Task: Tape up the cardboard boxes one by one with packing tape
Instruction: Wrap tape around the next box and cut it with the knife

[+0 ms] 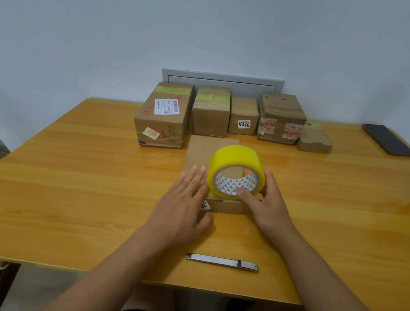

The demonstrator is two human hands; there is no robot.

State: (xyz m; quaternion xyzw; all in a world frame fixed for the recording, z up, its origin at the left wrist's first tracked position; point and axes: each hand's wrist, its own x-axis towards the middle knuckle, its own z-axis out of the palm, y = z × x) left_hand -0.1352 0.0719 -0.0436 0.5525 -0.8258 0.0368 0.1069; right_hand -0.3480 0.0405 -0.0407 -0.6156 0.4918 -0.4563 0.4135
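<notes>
- Left hand (184, 203), fingers spread flat, should press the flat box (211, 153) firmly onto the desk (70, 192).
- Right hand (266, 206), gripping the yellow tape roll (235, 165), should draw it straight toward the desk's far edge.

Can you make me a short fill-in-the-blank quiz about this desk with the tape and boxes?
1. The right hand grips a roll of tape coloured ____.
2. The left hand rests flat on the flat ____ box.
3. The metal utility knife lies ____ to the person than that box.
4. At the table's far right lies a dark ____.

Answers: yellow; cardboard; nearer; phone
</notes>
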